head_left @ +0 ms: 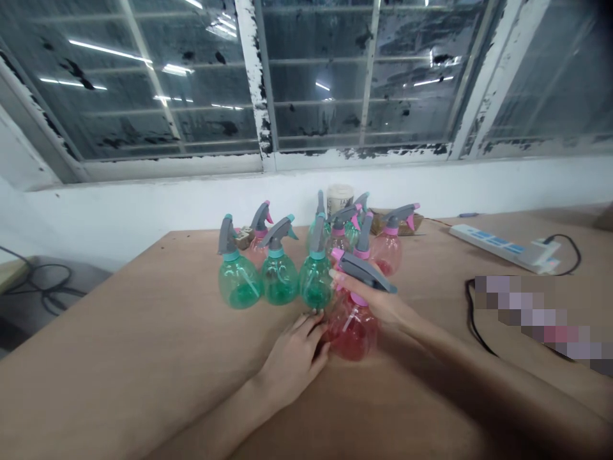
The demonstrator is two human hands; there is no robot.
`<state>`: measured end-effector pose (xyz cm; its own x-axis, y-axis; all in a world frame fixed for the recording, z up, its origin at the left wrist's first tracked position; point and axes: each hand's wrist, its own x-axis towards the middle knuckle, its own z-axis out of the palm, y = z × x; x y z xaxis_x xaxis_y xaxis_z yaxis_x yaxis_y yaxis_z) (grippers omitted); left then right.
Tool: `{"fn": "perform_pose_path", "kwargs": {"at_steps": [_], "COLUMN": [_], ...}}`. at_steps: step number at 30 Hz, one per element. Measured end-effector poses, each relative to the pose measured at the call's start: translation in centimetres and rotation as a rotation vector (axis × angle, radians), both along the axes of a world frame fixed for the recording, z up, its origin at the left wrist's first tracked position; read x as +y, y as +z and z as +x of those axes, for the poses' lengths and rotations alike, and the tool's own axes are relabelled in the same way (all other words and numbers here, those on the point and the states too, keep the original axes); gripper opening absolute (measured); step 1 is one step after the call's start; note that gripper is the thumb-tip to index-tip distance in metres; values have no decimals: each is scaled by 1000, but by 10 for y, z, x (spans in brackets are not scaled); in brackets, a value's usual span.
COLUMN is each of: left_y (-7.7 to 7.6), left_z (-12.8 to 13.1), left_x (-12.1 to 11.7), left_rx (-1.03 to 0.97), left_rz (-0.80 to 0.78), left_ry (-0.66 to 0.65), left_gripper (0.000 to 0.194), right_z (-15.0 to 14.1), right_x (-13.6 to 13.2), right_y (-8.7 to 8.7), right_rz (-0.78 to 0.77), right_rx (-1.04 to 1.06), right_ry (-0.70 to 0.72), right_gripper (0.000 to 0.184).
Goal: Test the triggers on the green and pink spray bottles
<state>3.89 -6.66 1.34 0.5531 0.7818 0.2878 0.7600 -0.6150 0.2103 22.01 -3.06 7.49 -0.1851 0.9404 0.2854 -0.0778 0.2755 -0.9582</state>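
Note:
A pink spray bottle (pixel 353 332) with a grey and pink trigger head stands nearest to me on the table. My right hand (pixel 371 295) is closed around its neck, just under the spray head. To its left, my left hand (pixel 299 348) has its fingers stretched out, the tips at the bottle's side; whether they press on it I cannot tell. Behind the hands stand a left green spray bottle (pixel 239 281), a middle green spray bottle (pixel 279 278) and a right green spray bottle (pixel 315 281), each with some liquid or tint low inside.
Farther back are several more spray bottles, including a pink one (pixel 387 249), plus a pale cup (pixel 340 198) and a brown packet (pixel 400 223). A power strip (pixel 502 246) with a cable lies at the right. Black cables (pixel 50 287) hang beyond the table's left edge.

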Motion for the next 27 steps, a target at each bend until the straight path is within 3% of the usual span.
{"fn": "perform_pose_path", "kwargs": {"at_steps": [15,20,27], "left_y": [-1,1,1], "left_z": [0,0,0], "left_x": [0,1,1], "left_rx": [3,12,-5], "left_rz": [13,12,25], "left_ry": [-22,-15,-23], "left_gripper": [27,27,26], "right_z": [0,-2,3], "right_x": [-3,-3,1], "right_y": [8,6,11], "right_rz": [71,95,59], "right_rx": [-26,0,-25], "right_ry": [41,28,137], "right_gripper": [20,26,28]}}
